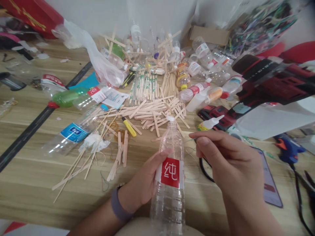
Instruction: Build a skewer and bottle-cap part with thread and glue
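My left hand (pixel 144 178) is wrapped round a clear plastic bottle (pixel 168 203) with a red and white label, which stands upright near the table's front edge. A white piece sits at the bottle's mouth. Just right of the bottle's neck, my right hand (pixel 228 164) is closed in a pinch, with a thin thread (pixel 189 140) at its fingertips. Loose strands of the thread trail over the table beside the bottle. Under and behind my right hand lie a phone (pixel 269 183), partly covered, and a black cable (pixel 205 172).
Wooden craft sticks (pixel 152 114) lie piled behind the bottle, with bamboo skewers (pixel 169 87) beyond. A power drill (pixel 246 91), a small glue bottle (pixel 209 124) and a glue gun (pixel 287 147) are on the right. At left lie a blue-labelled bottle (pixel 73 132) and a black strip (pixel 27 139).
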`<control>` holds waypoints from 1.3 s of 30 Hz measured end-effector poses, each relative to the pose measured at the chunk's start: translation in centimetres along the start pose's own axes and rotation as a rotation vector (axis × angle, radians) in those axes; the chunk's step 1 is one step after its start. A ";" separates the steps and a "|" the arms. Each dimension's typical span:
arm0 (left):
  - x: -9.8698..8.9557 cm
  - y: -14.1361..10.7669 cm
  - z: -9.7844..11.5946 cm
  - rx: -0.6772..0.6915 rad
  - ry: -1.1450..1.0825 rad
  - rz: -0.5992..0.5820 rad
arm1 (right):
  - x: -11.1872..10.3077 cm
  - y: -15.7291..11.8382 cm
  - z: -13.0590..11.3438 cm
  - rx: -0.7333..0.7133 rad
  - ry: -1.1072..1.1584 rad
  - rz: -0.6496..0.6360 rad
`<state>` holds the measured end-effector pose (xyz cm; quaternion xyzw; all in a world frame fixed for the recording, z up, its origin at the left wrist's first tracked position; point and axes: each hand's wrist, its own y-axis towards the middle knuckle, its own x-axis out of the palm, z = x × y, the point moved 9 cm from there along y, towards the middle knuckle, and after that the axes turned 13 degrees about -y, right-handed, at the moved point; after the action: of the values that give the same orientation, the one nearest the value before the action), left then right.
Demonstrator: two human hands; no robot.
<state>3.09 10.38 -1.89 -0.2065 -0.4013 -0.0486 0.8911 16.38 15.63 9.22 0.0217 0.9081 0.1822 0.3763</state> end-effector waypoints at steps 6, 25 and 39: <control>-1.0 -0.1 -1.2 -0.016 0.178 -0.056 | 0.2 0.0 0.6 -0.001 -0.009 -0.010; -0.4 1.5 -2.0 -0.034 -0.290 0.024 | 3.4 -3.6 -3.8 -0.418 -0.707 -0.075; -0.4 1.3 -2.2 -0.047 -0.312 0.044 | 3.0 -2.7 -1.6 -0.074 -0.326 -0.130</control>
<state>4.71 10.66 -3.88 -0.2411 -0.5292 -0.0059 0.8135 13.38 13.10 7.27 -0.0215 0.8273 0.1849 0.5301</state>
